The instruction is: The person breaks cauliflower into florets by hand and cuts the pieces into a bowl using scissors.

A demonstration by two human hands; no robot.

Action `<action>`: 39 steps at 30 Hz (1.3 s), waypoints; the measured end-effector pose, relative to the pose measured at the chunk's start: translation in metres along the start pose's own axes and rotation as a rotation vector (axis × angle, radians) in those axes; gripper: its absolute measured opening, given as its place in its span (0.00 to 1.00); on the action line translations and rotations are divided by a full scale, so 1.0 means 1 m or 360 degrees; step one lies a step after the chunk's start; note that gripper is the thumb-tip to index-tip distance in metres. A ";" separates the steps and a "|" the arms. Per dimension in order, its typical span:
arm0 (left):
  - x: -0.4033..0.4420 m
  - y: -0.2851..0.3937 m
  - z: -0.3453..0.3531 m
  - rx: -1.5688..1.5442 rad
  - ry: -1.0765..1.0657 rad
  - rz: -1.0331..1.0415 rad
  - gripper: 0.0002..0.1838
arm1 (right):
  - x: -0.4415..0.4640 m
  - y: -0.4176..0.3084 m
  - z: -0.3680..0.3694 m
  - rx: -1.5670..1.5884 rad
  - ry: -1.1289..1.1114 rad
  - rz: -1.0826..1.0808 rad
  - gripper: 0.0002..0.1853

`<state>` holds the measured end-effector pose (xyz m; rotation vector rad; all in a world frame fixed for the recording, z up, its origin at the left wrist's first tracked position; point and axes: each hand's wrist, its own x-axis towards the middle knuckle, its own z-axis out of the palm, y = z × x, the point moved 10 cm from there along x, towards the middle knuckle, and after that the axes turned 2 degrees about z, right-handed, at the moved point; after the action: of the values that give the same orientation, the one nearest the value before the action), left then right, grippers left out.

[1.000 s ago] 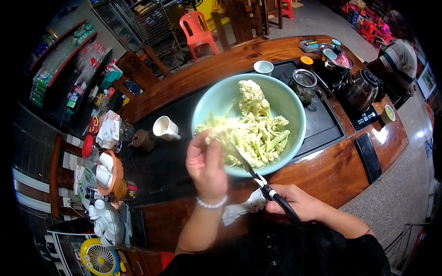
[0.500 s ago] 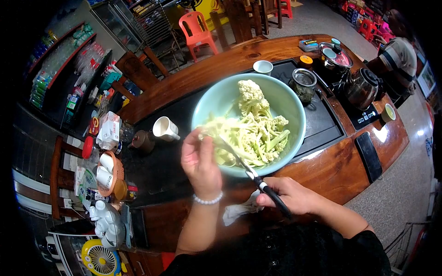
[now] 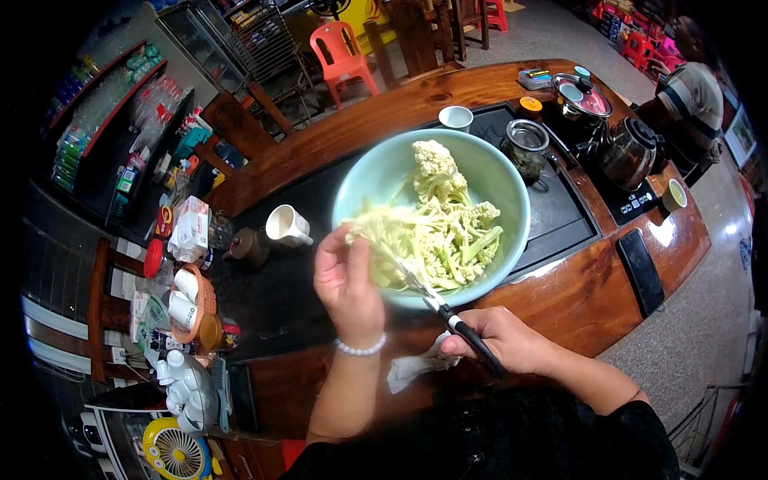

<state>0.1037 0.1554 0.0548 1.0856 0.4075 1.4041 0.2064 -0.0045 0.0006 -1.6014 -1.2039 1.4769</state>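
Note:
A light green bowl (image 3: 512, 184) holds cauliflower pieces (image 3: 440, 180), one large floret standing upright at the back. At the bowl's left front, my left hand (image 3: 348, 276), with a white bead bracelet on its wrist, pinches a blurred cauliflower piece (image 3: 376, 232). My right hand (image 3: 496, 340) is closed around the black handles of the scissors (image 3: 452, 320). Their blades point up and left over the bowl's front rim, against the cauliflower near my left hand; the blade tips are partly hidden among the stems.
A white cup (image 3: 288, 226) stands left of the bowl, a small bowl (image 3: 456, 118) behind it. To the right are a glass jar (image 3: 526, 148), a coffee pot (image 3: 628, 156) and a phone (image 3: 639, 272). Crumpled tissue (image 3: 418, 366) lies in front. A person (image 3: 692, 104) sits at the far right.
My left hand has shifted slightly left with the cauliflower piece. The scissors and my right hand have moved a little left, and the handles have drawn closer together.

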 end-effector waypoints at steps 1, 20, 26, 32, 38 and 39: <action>0.000 0.000 0.000 0.0010 -0.0037 0.0011 0.11 | 0.000 0.002 0.001 0.0017 -0.0016 0.0018 0.29; 0.004 -0.016 -0.001 -0.0263 -0.0184 -0.0271 0.12 | -0.015 0.007 0.002 0.0019 -0.0073 -0.0088 0.31; -0.003 -0.024 0.005 -0.0187 -0.0301 -0.0483 0.14 | -0.020 0.001 -0.004 -0.0052 -0.0046 -0.0048 0.29; -0.005 -0.010 0.027 -0.0250 -0.0301 -0.0592 0.15 | -0.021 0.006 -0.003 0.0096 -0.0063 -0.0043 0.29; -0.003 -0.008 0.018 -0.0251 -0.0363 -0.0449 0.13 | -0.022 0.008 -0.003 0.0042 -0.0081 -0.0102 0.30; -0.004 -0.007 0.018 -0.0235 -0.0352 -0.0439 0.13 | -0.021 0.008 -0.003 0.0041 -0.0084 -0.0100 0.30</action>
<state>0.1216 0.1469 0.0572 1.0089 0.2765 1.0421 0.2118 -0.0270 0.0019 -1.5029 -1.2485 1.4969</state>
